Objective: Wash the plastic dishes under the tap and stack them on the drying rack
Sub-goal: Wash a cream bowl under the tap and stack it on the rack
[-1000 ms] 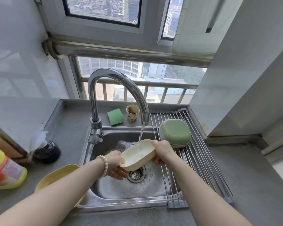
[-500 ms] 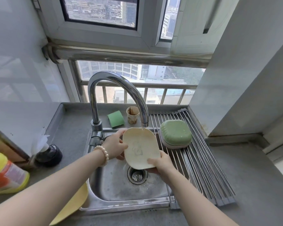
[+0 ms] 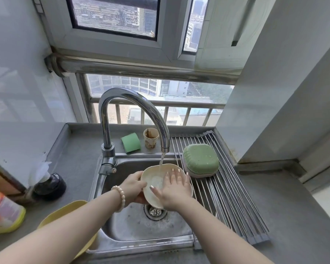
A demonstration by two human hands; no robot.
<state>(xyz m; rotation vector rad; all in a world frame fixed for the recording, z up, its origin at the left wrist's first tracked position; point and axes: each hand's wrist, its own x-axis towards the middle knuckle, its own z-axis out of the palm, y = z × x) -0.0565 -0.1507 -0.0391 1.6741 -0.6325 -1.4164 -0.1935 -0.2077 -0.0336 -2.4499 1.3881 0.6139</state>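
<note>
Cream dish (image 3: 154,184) held over the sink (image 3: 133,231) under the running tap (image 3: 135,113).
The left hand (image 3: 133,185) grips the dish's left rim; the right hand (image 3: 174,189) lies flat inside it, fingers straight. Open basin shows below around the drain (image 3: 155,212). One green dish (image 3: 200,160) sits upside down at the drying rack's (image 3: 234,206) far end, with bare rods nearer. One yellow dish (image 3: 65,214) rests on the counter's near-left edge.
</note>
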